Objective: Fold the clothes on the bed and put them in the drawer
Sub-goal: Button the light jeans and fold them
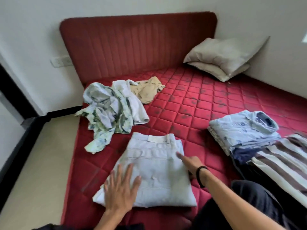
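Trousers [149, 170], pale and folded, lie near us on the red mattress [199, 103]; our left hand [122, 188] presses flat, fingers straight, right hand [191, 163] touches the right edge, grasping nothing.

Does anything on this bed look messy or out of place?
Yes. A crumpled pile of clothes lies unfolded near the bed's left edge, one printed piece trailing toward the side. The red mattress has no sheet and shows dark smudges. The folded stack looks tidy.
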`<action>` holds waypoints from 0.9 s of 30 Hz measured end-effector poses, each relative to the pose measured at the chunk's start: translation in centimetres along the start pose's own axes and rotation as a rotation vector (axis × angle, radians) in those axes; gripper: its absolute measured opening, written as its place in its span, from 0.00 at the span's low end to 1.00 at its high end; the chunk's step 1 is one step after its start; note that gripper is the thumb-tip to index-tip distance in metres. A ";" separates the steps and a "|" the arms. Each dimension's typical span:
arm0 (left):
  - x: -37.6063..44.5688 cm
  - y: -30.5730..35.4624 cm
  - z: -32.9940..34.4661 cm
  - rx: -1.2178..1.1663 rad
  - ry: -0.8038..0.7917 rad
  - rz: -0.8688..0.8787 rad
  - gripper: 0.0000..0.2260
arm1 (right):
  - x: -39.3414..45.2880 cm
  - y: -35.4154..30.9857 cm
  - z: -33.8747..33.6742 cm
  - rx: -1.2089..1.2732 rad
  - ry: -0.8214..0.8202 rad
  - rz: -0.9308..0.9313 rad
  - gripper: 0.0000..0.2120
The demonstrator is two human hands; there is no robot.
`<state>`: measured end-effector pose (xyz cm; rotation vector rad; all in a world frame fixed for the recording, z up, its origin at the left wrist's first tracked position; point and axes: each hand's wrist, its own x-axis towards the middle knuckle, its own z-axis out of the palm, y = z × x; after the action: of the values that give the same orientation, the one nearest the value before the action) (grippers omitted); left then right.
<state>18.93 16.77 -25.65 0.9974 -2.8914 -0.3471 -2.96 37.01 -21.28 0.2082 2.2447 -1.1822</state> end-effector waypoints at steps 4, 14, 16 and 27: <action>3.0 1.1 -3.7 -0.132 -0.123 -0.392 0.54 | -1.2 -0.9 1.4 -0.179 -0.126 -0.061 0.47; 18.5 10.8 -10.6 -0.878 -0.157 -0.070 0.12 | 6.1 -10.6 -8.9 0.023 0.171 -0.445 0.13; 22.9 14.6 -12.2 -0.896 -0.092 0.026 0.11 | 8.4 -13.7 -12.3 0.175 0.252 -0.498 0.12; 43.8 28.6 -6.3 -0.780 -0.136 0.250 0.46 | 28.8 -19.2 -21.9 0.186 0.449 -0.262 0.29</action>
<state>-31.98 10.53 -13.51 0.4809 -2.5306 -1.4051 -43.33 39.34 -14.59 0.2824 2.6053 -1.6176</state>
